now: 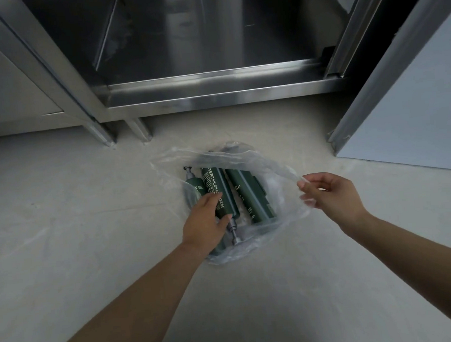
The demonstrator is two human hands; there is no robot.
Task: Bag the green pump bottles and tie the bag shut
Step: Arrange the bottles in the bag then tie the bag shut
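A clear plastic bag (269, 165) lies open on the pale floor with several green pump bottles inside. The middle bottle (219, 191) bears white lettering and its pump points toward me. Another bottle (249, 195) lies to its right, and a third (193, 183) is at the left with its pump pointing away. My left hand (206, 225) is inside the bag mouth, fingers wrapped over the lower end of the middle bottle. My right hand (328, 193) pinches the bag's right rim and holds it up.
A stainless steel cabinet (214, 92) stands open right behind the bag, its legs (106, 136) on the floor at the left. An open cabinet door (410, 98) juts out at the right. Pale floor (63, 220) surrounds the bag.
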